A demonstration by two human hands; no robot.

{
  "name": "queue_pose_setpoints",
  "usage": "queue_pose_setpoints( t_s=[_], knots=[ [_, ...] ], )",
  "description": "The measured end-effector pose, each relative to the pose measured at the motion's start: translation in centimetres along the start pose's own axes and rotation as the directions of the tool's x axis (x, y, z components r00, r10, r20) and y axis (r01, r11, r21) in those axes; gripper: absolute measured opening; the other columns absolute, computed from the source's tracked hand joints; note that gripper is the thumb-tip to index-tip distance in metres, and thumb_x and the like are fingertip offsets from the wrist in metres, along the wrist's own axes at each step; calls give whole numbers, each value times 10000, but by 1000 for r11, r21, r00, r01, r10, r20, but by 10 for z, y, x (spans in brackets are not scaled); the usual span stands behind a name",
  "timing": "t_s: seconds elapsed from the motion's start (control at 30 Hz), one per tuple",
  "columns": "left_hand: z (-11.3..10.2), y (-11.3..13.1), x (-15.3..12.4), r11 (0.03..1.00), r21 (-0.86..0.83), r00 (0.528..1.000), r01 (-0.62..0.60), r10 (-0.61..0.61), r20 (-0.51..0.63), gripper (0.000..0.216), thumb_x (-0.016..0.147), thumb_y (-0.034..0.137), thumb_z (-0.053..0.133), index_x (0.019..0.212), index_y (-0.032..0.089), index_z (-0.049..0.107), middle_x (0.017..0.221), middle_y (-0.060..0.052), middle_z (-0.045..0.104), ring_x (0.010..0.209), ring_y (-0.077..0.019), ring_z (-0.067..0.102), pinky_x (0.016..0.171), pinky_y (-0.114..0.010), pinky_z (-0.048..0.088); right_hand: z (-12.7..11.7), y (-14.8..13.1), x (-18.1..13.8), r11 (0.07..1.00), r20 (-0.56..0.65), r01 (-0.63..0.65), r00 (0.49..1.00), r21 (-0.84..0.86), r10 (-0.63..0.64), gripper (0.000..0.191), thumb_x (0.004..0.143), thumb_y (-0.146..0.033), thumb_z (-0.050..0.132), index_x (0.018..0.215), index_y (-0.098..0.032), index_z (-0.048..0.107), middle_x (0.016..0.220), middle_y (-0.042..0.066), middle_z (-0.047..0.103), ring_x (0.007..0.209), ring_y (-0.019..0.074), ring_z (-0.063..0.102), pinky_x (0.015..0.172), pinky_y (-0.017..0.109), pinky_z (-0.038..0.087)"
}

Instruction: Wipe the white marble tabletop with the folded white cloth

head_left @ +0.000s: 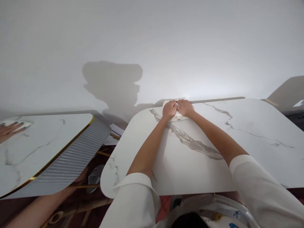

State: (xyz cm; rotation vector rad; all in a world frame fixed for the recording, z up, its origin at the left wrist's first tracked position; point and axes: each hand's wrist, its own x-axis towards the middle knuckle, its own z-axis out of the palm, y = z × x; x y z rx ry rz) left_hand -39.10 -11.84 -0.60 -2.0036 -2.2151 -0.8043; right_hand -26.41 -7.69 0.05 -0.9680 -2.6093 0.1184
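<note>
Both of my arms reach out over a white tabletop with grey marble veins and rounded corners. At its far edge, a white cloth with ragged edges lies under my two hands. My left hand presses down on the cloth, its fingers bent over it. Close beside it, my right hand presses on the same cloth, and the fingertips of the two hands nearly meet. The palms and the cloth's middle are hidden beneath the hands.
A pale wall rises behind the tabletop. To the left stands another marble-patterned top with a gold rim and a ribbed grey side. Another person's hand rests on a white cloth there. A grey shoe shows below.
</note>
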Motion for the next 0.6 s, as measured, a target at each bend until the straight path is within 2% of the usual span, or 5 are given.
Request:
queue_pose_setpoints(
  t_s=[0.13, 0.27, 0.33, 0.43, 0.6],
  knots=[
    [-4, 6, -13, 998, 47, 999, -44, 43, 23, 428, 876, 161, 360, 1231, 188, 598, 1328, -67, 583, 1255, -220, 492, 1093, -362, 350, -5, -12, -19, 999, 8, -47, 999, -3, 47, 505, 944, -238, 308, 1390, -35, 430, 1449, 149, 444, 1350, 262, 337, 1091, 373, 234],
    [-15, 8, -43, 989, 49, 989, -140, 137, 55, 454, 883, 165, 340, 1278, 140, 562, 1379, -88, 538, 1303, -210, 447, 1130, -367, 309, -8, -34, -49, 998, 5, -62, 998, -12, 62, 532, 941, -243, 309, 1413, -13, 390, 1479, 167, 395, 1373, 267, 308, 1109, 391, 206],
    [-24, 10, -66, 986, 54, 987, -155, 152, 57, 464, 885, 169, 330, 1293, 145, 549, 1386, -80, 534, 1311, -197, 440, 1140, -364, 298, -9, -49, -67, 999, 3, -48, 999, -14, 48, 536, 938, -247, 312, 1407, -2, 395, 1475, 179, 398, 1373, 272, 311, 1112, 400, 207],
    [-41, 16, -107, 989, 94, 992, -115, 109, 59, 472, 889, 176, 320, 1303, 127, 540, 1400, -88, 518, 1324, -200, 427, 1149, -357, 288, -11, -75, -96, 1000, -6, -18, 1000, -7, 18, 539, 938, -252, 312, 1401, 6, 404, 1468, 184, 406, 1368, 284, 320, 1117, 410, 212],
    [-67, 28, -182, 983, 152, 993, -103, 92, 77, 497, 908, 184, 298, 1340, 37, 495, 1412, -148, 491, 1335, -221, 408, 1162, -367, 265, -16, -110, -152, 993, -74, 114, 991, 23, -112, 548, 940, -285, 321, 1389, 14, 420, 1449, 196, 428, 1353, 302, 338, 1124, 425, 217]
  ],
)
